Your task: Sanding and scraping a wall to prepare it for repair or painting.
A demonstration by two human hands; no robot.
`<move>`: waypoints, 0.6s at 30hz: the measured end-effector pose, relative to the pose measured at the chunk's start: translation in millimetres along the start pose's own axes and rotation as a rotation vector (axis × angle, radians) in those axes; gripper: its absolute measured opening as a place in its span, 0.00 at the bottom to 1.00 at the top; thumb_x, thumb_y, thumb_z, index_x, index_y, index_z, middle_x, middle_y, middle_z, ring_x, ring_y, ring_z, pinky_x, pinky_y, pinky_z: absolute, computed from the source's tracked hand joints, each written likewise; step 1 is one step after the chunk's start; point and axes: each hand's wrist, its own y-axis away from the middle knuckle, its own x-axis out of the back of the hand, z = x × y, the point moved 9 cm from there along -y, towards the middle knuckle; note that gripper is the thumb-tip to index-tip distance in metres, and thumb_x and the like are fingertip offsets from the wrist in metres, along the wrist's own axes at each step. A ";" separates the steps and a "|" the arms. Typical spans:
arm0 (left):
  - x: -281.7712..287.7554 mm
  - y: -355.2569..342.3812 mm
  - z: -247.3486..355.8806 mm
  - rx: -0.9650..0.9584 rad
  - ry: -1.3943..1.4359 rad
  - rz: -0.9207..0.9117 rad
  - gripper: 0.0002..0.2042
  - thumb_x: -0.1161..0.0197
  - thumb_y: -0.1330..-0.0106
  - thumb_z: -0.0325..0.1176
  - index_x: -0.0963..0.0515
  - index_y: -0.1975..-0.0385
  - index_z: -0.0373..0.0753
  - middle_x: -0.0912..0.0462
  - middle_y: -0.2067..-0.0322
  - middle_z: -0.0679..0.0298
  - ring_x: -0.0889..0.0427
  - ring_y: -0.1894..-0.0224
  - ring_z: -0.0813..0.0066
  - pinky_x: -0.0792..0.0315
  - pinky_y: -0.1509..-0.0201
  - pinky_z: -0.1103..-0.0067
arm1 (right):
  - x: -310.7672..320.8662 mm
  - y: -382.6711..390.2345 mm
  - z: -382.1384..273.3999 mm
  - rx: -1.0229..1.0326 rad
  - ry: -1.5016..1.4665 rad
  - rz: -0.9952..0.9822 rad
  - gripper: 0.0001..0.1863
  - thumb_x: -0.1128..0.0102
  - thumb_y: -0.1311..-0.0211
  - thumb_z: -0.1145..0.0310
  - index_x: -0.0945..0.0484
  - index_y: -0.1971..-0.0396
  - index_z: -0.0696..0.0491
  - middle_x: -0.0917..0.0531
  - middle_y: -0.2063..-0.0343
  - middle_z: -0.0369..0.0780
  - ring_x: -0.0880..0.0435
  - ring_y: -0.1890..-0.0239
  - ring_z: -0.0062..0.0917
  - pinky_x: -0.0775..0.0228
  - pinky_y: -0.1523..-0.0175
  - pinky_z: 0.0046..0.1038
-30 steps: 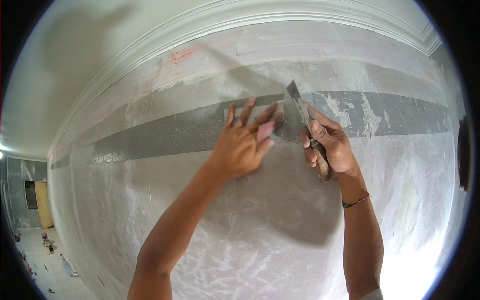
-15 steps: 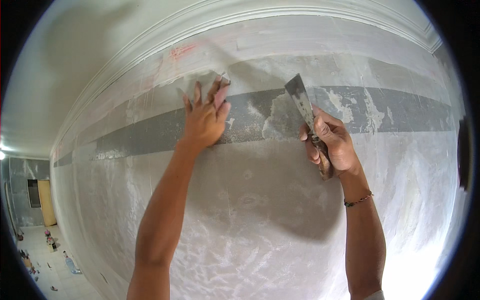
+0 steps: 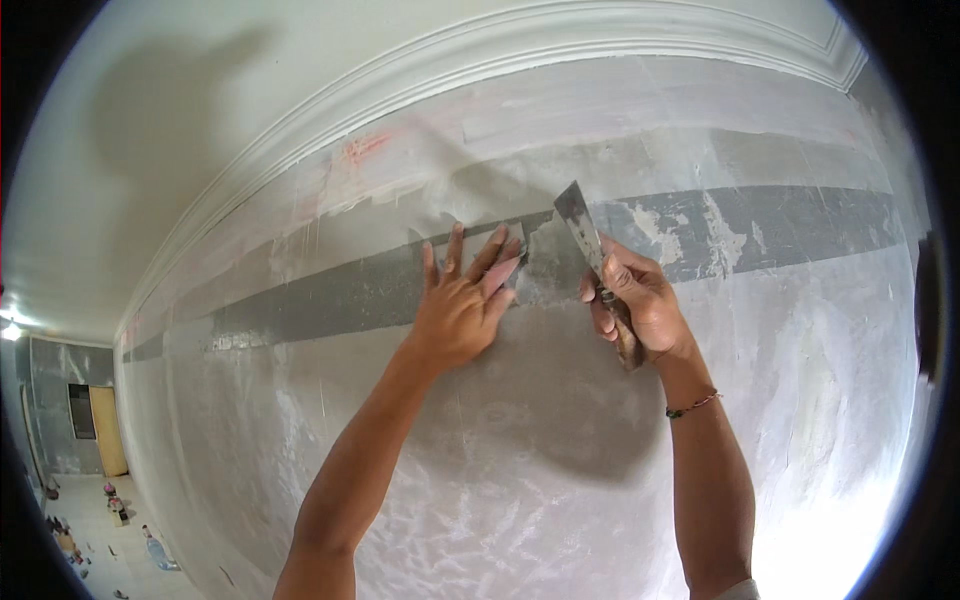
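A grey band (image 3: pixel 300 310) crosses the plastered wall (image 3: pixel 540 400), with pale flaked patches. My left hand (image 3: pixel 460 310) is on this band, fingers spread, pressing a small pink pad (image 3: pixel 502 270) and a pale flat piece beneath it against the wall; the piece is largely hidden by the fingers. To its right, my right hand (image 3: pixel 645 310) grips the worn wooden handle of a putty knife (image 3: pixel 590 240), its metal blade angled up and to the left near the band's top edge.
White moulding (image 3: pixel 640 30) runs along the top under a shadowed ceiling (image 3: pixel 110 230). At far left are a lit lamp (image 3: pixel 12 330), a yellow door panel (image 3: pixel 108 430) and a pale floor (image 3: pixel 100 510) with a clear blue bottle (image 3: pixel 158 550) and several small items.
My left hand went up and leftward half a second ago and is now lower and further right on the band. The knife hand shifted slightly down-left in the picture, the view moving too.
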 end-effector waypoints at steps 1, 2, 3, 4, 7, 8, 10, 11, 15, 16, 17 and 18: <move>1.7 -3.4 -9.4 -0.007 -0.005 0.009 0.23 0.55 0.30 0.43 0.40 0.36 0.50 0.47 0.32 0.68 0.56 0.31 0.43 0.62 0.34 0.42 | -0.6 1.0 2.3 0.001 -0.012 0.020 0.32 0.46 0.36 0.53 0.38 0.38 0.57 0.25 0.78 0.36 0.31 0.86 0.17 0.39 0.82 0.20; 8.9 -3.9 -42.8 0.153 -0.020 0.040 0.23 0.55 0.30 0.44 0.41 0.36 0.50 0.47 0.32 0.69 0.56 0.31 0.42 0.63 0.34 0.42 | -4.1 1.3 0.9 0.009 -0.026 0.022 0.30 0.47 0.36 0.51 0.35 0.39 0.55 0.25 0.78 0.36 0.31 0.86 0.17 0.39 0.83 0.19; 17.2 -9.5 -64.6 0.308 -0.024 0.077 0.23 0.55 0.30 0.44 0.41 0.36 0.50 0.48 0.32 0.69 0.57 0.31 0.41 0.63 0.34 0.41 | -3.3 -0.3 0.0 0.028 -0.017 0.012 0.30 0.47 0.36 0.51 0.35 0.39 0.55 0.25 0.78 0.36 0.31 0.86 0.17 0.39 0.83 0.19; 16.3 -11.6 -77.5 0.428 -0.016 0.042 0.24 0.54 0.31 0.43 0.41 0.36 0.49 0.48 0.32 0.69 0.57 0.31 0.42 0.64 0.35 0.41 | -2.7 -1.6 2.4 0.014 -0.008 0.004 0.31 0.47 0.36 0.52 0.35 0.39 0.55 0.25 0.78 0.36 0.31 0.86 0.17 0.39 0.83 0.19; 0.8 -16.4 -9.1 0.095 -0.051 0.079 0.23 0.54 0.31 0.43 0.41 0.36 0.51 0.46 0.32 0.68 0.56 0.31 0.43 0.65 0.35 0.41 | 8.1 1.9 0.1 0.010 0.014 0.015 0.30 0.47 0.36 0.52 0.35 0.39 0.54 0.25 0.78 0.36 0.31 0.86 0.17 0.39 0.83 0.19; -4.2 -8.5 14.6 -0.014 0.076 0.023 0.23 0.54 0.32 0.42 0.39 0.37 0.50 0.45 0.33 0.68 0.56 0.31 0.41 0.64 0.35 0.40 | 5.6 3.5 1.8 0.006 0.011 0.010 0.30 0.47 0.36 0.52 0.35 0.39 0.54 0.24 0.78 0.36 0.31 0.86 0.17 0.39 0.83 0.19; -1.6 -13.1 -7.0 0.033 0.006 0.012 0.23 0.54 0.32 0.42 0.39 0.37 0.48 0.47 0.32 0.68 0.56 0.31 0.40 0.64 0.35 0.40 | 3.1 2.2 5.2 -0.003 0.012 0.005 0.30 0.47 0.36 0.52 0.35 0.39 0.53 0.24 0.78 0.36 0.31 0.86 0.17 0.39 0.83 0.19; 2.3 -18.2 -19.9 0.085 -0.069 0.002 0.23 0.53 0.32 0.43 0.38 0.37 0.47 0.48 0.32 0.68 0.56 0.32 0.40 0.64 0.35 0.41 | 0.8 0.9 4.3 0.006 -0.006 -0.005 0.29 0.47 0.36 0.52 0.34 0.39 0.53 0.24 0.78 0.36 0.31 0.86 0.17 0.40 0.83 0.18; 8.3 -30.7 -15.1 0.208 -0.004 0.137 0.22 0.52 0.33 0.42 0.36 0.39 0.47 0.44 0.33 0.66 0.56 0.32 0.40 0.63 0.34 0.42 | 2.2 1.7 3.5 0.014 0.022 0.000 0.28 0.47 0.35 0.53 0.33 0.40 0.53 0.24 0.77 0.37 0.32 0.87 0.18 0.40 0.83 0.19; 2.4 -26.4 0.1 0.099 0.051 0.101 0.21 0.53 0.33 0.42 0.35 0.41 0.47 0.43 0.34 0.66 0.56 0.32 0.40 0.63 0.34 0.43 | 3.6 2.3 3.6 0.009 0.029 0.000 0.28 0.47 0.35 0.53 0.33 0.40 0.53 0.24 0.77 0.37 0.32 0.87 0.18 0.40 0.83 0.19; 2.0 -25.6 -4.5 0.100 0.060 0.102 0.21 0.53 0.33 0.42 0.35 0.41 0.47 0.43 0.34 0.66 0.56 0.32 0.40 0.63 0.34 0.43 | 5.4 3.3 3.2 0.015 0.027 0.000 0.27 0.48 0.35 0.53 0.33 0.41 0.53 0.24 0.77 0.37 0.32 0.87 0.18 0.40 0.83 0.19; 0.1 -26.4 -11.1 0.071 0.073 0.065 0.21 0.53 0.33 0.42 0.35 0.41 0.45 0.44 0.33 0.66 0.56 0.31 0.40 0.63 0.33 0.43 | 6.4 4.3 2.5 0.021 0.026 0.002 0.26 0.48 0.35 0.53 0.32 0.42 0.53 0.24 0.77 0.37 0.32 0.87 0.18 0.40 0.83 0.19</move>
